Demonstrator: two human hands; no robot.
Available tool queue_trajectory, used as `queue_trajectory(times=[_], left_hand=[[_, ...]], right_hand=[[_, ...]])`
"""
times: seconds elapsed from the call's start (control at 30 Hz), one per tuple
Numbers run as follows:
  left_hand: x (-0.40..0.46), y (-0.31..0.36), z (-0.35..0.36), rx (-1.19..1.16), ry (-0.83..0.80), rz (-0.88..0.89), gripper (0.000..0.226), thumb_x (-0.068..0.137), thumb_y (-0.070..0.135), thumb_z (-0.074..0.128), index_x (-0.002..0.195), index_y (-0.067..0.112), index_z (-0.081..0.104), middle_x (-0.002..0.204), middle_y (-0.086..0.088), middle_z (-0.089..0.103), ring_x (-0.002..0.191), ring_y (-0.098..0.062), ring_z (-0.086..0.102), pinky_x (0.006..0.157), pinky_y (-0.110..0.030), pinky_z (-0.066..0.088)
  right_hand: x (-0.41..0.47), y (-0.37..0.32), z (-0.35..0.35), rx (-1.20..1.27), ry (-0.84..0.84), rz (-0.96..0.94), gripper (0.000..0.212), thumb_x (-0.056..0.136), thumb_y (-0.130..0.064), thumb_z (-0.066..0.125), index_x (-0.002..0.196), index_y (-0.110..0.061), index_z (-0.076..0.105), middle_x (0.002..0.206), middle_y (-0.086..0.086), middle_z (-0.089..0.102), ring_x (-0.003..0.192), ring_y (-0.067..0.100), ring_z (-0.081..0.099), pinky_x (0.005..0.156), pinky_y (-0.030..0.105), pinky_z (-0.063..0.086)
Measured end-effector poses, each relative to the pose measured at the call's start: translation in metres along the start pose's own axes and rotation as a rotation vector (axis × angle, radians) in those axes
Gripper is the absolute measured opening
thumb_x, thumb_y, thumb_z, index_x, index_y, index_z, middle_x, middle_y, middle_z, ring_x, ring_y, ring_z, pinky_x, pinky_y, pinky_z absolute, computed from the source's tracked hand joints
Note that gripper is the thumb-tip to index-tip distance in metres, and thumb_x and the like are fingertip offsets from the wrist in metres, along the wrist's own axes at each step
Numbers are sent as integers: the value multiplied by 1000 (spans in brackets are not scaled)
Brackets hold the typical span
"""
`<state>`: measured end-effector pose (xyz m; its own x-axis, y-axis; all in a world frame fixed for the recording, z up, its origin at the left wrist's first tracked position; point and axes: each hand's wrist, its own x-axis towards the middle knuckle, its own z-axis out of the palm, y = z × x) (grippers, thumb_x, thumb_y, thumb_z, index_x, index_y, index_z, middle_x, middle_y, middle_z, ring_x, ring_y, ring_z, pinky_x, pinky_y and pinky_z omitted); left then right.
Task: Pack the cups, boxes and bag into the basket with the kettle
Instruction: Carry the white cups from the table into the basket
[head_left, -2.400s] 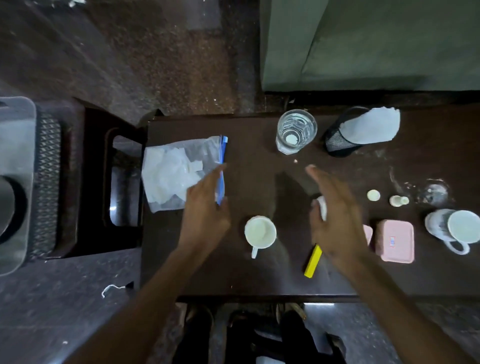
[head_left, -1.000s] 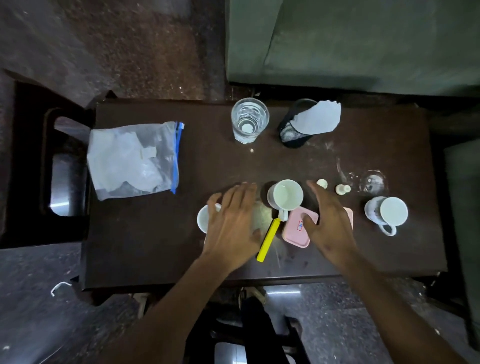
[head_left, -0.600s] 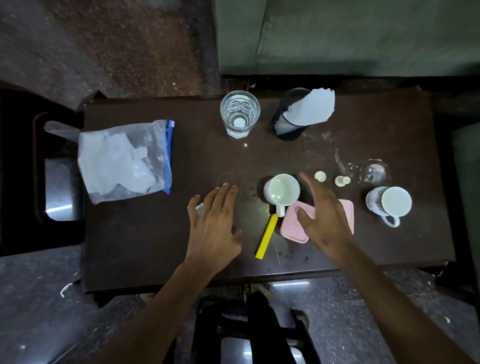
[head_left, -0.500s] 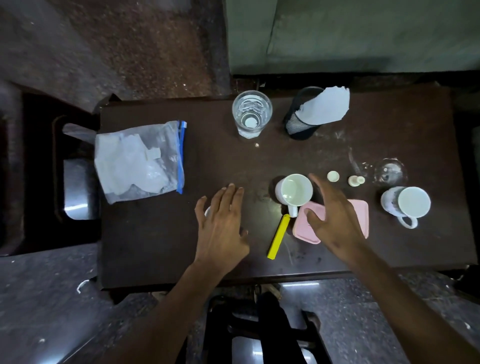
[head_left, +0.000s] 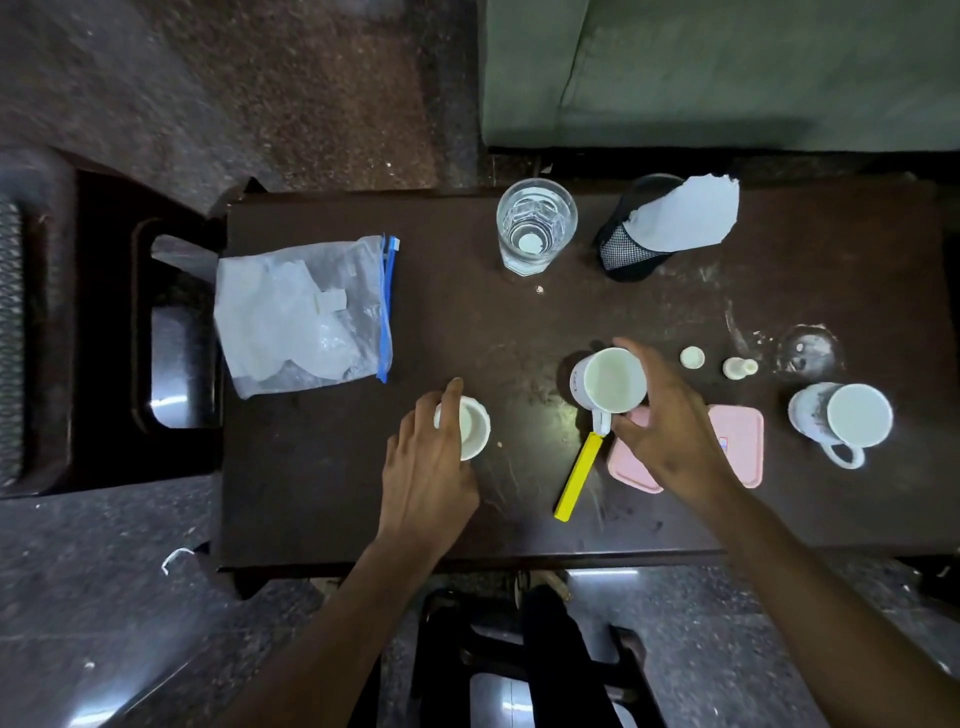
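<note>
— While we start at the left edge, what lies on the dark table (head_left: 322, 493)?

— A clear plastic bag (head_left: 304, 314) with a blue zip strip along its right side, lying flat near the table's left end, holding pale crumpled contents. It partly overhangs the edge.

— And next to the right?

— The left hand (head_left: 428, 462), fingers curled round the left side of a small white cup (head_left: 470, 427) that stands upright near the front middle of the table, its pale inside showing.

— Farther back?

— A clear drinking glass (head_left: 536, 224) by the far edge, something round and white at its bottom. Beside it a black mesh holder (head_left: 621, 254) with a white sheet of paper (head_left: 688, 215) sticking out.

— What is the right hand (head_left: 670, 441) doing?

— Its thumb and fingers close round the rim of a white mug (head_left: 609, 387), handle pointing toward the person. A yellow stick (head_left: 576, 478) lies just off that handle, slanted. Under the palm sits a flat pink box (head_left: 740, 441) with rounded corners; whether it is one box or two overlapping I cannot tell.

— And at the right end?

— A small white cap (head_left: 692, 357) and a tiny white bottle (head_left: 738, 367) behind the pink box, then a second white mug (head_left: 844, 418), tipped toward the camera, handle facing the front edge, apart from both hands.
</note>
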<state>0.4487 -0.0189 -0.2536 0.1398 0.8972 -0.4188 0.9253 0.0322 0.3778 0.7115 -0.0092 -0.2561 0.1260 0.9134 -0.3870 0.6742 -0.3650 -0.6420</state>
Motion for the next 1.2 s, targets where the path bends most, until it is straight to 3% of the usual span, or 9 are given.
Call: queue_trajectory(times=[0.17, 0.37, 0.43, 0.53, 0.67, 0.73, 0.87, 1.0, 1.2], left_hand=[[8, 2, -1, -112, 54, -37, 94, 81, 12, 79, 160, 23, 29, 150, 3, 46, 131, -26, 52, 98, -47, 55], [0, -6, 1, -423, 82, -37, 80, 93, 46, 60, 163, 35, 24, 161, 17, 37, 145, -9, 39, 102, -34, 45], [-6, -17, 0, -552, 118, -40, 72, 94, 37, 49, 163, 32, 31, 164, 17, 39, 147, -14, 44, 114, -44, 47], [-5, -35, 0, -635, 150, -19, 82, 80, 7, 50, 159, 25, 44, 160, 11, 49, 145, -17, 50, 111, -53, 51], [4, -50, 1, -443, 7, 106, 110, 75, -8, 69, 163, 45, 28, 165, 20, 37, 153, 0, 33, 120, -24, 40], [11, -53, 3, -390, -32, 174, 114, 75, -4, 80, 162, 46, 26, 166, 20, 34, 153, 0, 30, 120, -13, 26], [26, -51, 1, -388, 4, 239, 99, 73, 3, 88, 156, 35, 43, 157, 14, 47, 143, -8, 44, 118, -28, 38], [32, -43, -1, -409, 60, 270, 81, 69, 3, 88, 141, 25, 57, 139, 10, 62, 125, -14, 57, 104, -35, 51], [27, -36, -20, -552, 194, 238, 69, 71, 2, 87, 133, 21, 62, 130, 8, 64, 121, -12, 62, 101, -34, 52]], right_hand=[[10, -4, 7, -39, -13, 12, 79, 78, -6, 83, 144, -32, 49, 129, -13, 63, 94, 13, 54, 80, 21, 36], [11, -12, 7, -43, -31, 6, 88, 79, -2, 82, 153, -28, 42, 141, -5, 61, 117, 25, 60, 95, 33, 46], [8, -10, 0, -36, -19, 31, 97, 79, -1, 83, 157, -32, 34, 153, -8, 54, 116, 27, 63, 105, 42, 50], [2, -3, -7, -73, -22, -2, 99, 81, 2, 81, 159, -31, 31, 161, -6, 46, 141, 28, 52, 116, 46, 44], [-2, 1, -4, -102, -84, -33, 96, 81, 3, 82, 158, -26, 34, 159, -3, 47, 144, 26, 47, 116, 39, 39], [1, 1, 2, -108, -81, -32, 97, 78, 0, 85, 157, -28, 36, 154, -6, 51, 132, 23, 53, 101, 29, 38], [9, 0, 11, -88, -39, -36, 94, 76, -5, 87, 153, -34, 40, 132, -13, 59, 84, 13, 49, 82, 25, 37], [13, -8, 14, -59, -4, -72, 82, 75, -8, 87, 146, -27, 50, 133, -11, 61, 114, 14, 57, 86, 21, 35], [-2, -54, 19, 32, 22, -79, 76, 75, -14, 89, 140, -31, 55, 134, -17, 62, 122, 12, 59, 95, 32, 43]])
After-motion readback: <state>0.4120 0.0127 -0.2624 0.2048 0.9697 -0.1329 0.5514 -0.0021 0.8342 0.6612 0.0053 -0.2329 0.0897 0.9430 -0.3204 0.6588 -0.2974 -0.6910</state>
